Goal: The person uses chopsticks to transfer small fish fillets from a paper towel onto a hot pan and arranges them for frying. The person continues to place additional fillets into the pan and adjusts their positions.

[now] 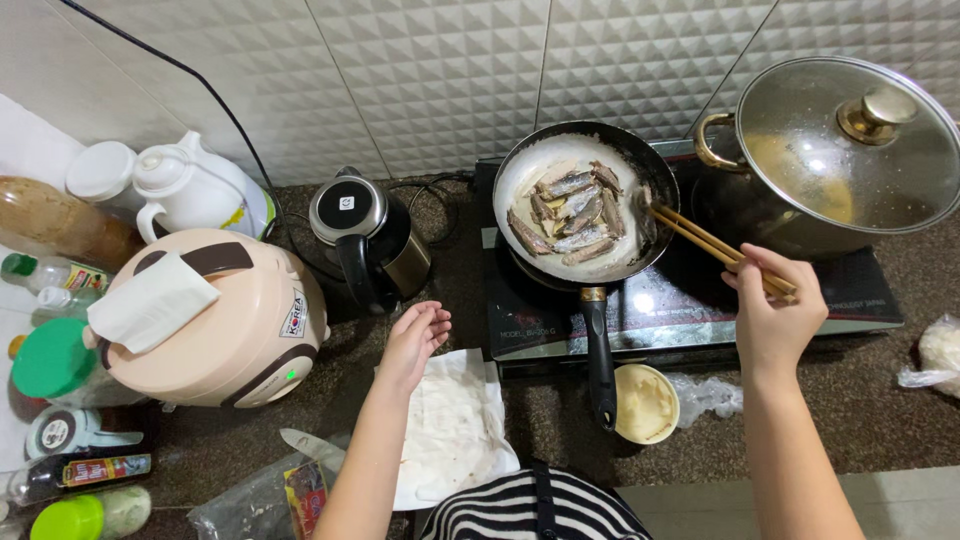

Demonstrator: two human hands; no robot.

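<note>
While the right hand (775, 310) pinches wooden chopsticks (715, 245), tips at the rim of the frying pan (585, 200) of fish pieces (570, 215) on the cooktop (690, 300), the left hand (415, 340) hovers empty, fingers loosely spread, above white paper (455, 430) on the tabletop (850, 400).

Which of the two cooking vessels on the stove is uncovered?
The black frying pan holding fish is uncovered; the metal pot beside it wears a glass lid.
</note>
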